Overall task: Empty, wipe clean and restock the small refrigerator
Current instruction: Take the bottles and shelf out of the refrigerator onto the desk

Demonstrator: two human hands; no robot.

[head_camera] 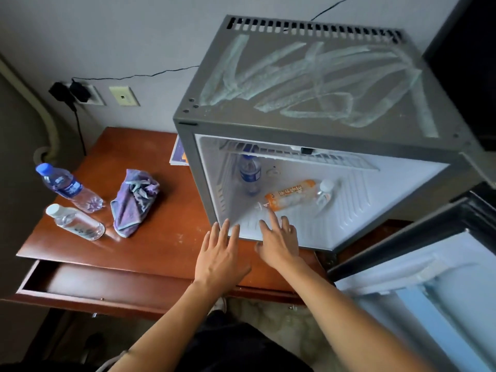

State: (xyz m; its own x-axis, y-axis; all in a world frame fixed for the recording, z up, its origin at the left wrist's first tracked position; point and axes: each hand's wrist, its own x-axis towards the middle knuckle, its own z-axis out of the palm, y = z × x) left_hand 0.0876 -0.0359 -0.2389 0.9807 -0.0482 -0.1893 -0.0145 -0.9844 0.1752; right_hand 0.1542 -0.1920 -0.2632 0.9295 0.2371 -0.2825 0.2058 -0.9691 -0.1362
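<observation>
With both the left hand [221, 252] and right hand [279, 241] spread and empty at the open refrigerator [316, 124] on the desk's right end, a careless reach could roll the orange bottle [291, 195] into the upright water bottle [250, 173] behind it.

Mini fridge [308, 124] is sat on a wooden desk [150, 248], door [418, 277] swung wide open. Three bottles are seen inside: a blue-label one [250, 173] upright, an orange one [291, 195] and a clear one [325, 193] lying down. Both hands, left [221, 253] and right [279, 241], are held flat at the fridge's front edge. A purple rag [134, 201] and two bottles [70, 187] [76, 222] are left out on the desk.
</observation>
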